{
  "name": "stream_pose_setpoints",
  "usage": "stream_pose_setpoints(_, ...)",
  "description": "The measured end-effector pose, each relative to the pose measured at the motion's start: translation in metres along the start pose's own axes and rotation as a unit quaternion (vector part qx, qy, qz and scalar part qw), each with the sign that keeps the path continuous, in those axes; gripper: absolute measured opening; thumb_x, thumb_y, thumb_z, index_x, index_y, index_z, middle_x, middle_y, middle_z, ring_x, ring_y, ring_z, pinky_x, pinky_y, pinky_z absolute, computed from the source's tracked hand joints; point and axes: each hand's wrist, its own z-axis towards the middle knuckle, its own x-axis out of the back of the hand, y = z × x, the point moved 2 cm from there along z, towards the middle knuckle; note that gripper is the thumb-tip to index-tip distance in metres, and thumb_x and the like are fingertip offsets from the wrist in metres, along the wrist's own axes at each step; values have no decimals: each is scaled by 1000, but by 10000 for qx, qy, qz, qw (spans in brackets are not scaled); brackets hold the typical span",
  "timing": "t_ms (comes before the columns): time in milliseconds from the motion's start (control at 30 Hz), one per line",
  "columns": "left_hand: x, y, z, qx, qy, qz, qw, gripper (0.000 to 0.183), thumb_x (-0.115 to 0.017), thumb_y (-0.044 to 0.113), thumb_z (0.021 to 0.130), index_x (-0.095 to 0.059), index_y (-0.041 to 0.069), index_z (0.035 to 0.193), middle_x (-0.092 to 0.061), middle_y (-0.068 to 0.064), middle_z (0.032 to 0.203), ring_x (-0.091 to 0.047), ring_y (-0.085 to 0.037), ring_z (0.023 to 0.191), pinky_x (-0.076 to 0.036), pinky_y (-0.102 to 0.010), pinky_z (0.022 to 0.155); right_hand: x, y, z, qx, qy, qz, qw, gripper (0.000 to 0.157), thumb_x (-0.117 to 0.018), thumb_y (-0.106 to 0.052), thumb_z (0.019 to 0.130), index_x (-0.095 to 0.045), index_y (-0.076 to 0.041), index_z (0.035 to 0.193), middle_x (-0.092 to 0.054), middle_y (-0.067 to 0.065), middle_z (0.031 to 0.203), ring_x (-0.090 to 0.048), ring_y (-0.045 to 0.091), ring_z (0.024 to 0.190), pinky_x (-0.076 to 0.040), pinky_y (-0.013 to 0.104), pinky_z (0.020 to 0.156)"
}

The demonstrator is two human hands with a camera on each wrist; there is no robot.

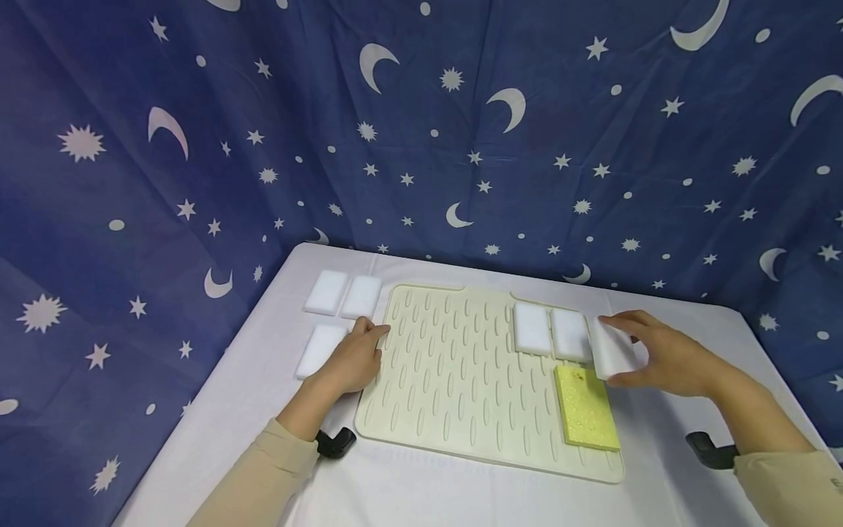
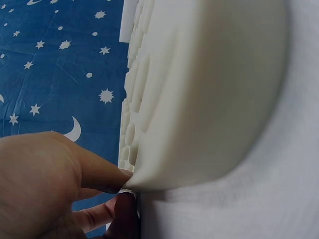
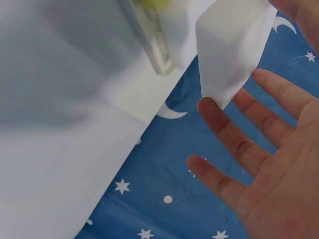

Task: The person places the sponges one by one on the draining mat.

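My right hand (image 1: pixel 672 359) holds a white sponge (image 1: pixel 611 350) by its edges, thumb on the near side and fingers on the far side. It is tilted up at the right edge of a cream drying mat (image 1: pixel 454 373); the right wrist view shows the sponge (image 3: pixel 232 50) against the fingertips. With thumb and finger, my left hand (image 1: pixel 352 359) pinches the mat's left edge, seen close in the left wrist view. Two white sponges (image 1: pixel 531 329) lie side by side on the mat's back right. Nearer me on the mat is a yellow sponge (image 1: pixel 586 410).
Left of the mat, three more white sponges (image 1: pixel 326 293) lie on the white tablecloth (image 1: pixel 421 490), one partly behind my left hand. A blue curtain (image 1: pixel 421 132) with moons and stars hangs behind and to the left of the table.
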Motion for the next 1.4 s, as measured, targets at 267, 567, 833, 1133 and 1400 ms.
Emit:
stream_pose_setpoints(267,1,1,0,23,-17,-1,10000,47,-50,8,97,-47,8,143,-44,-9,121,-49,-19,87,-45,-33,77,-2,-10,-2,199,150,-57,9997,107,-77,-71,60,-40,-20,147,-38,14,146,-46,39,125,-42,62,96)
stream_pose_setpoints(567,1,1,1,-39,-2,10,10000,46,-50,8,97,-47,8,142,-43,-9,120,-49,-19,86,-45,-33,78,-5,-23,-3,271,225,-63,9994,105,-73,-75,60,-42,-23,146,-41,10,144,-49,37,123,-43,60,95)
stream_pose_setpoints(833,0,1,2,-34,-6,45,10000,46,-50,8,96,-47,7,142,-44,-9,120,-49,-18,85,-44,-32,75,-13,-34,-3,361,228,-91,9990,99,-79,-66,63,-44,-23,145,-44,6,142,-55,31,118,-46,56,92)
stream_pose_setpoints(1133,-1,1,1,-19,-27,33,10000,46,-50,9,97,-47,7,143,-44,-9,121,-49,-18,84,-44,-31,74,-22,-54,-3,490,263,-176,9983,101,-75,-72,62,-43,-24,146,-45,6,142,-60,30,112,-50,52,88)
stream_pose_setpoints(1400,-2,-1,1,-14,-25,51,10000,46,-49,9,97,-47,8,143,-43,-9,122,-49,-18,85,-44,-31,75,-31,-71,-1,643,352,-286,9969,104,-65,-84,59,-44,-29,145,-48,-1,139,-62,20,96,-52,46,78)
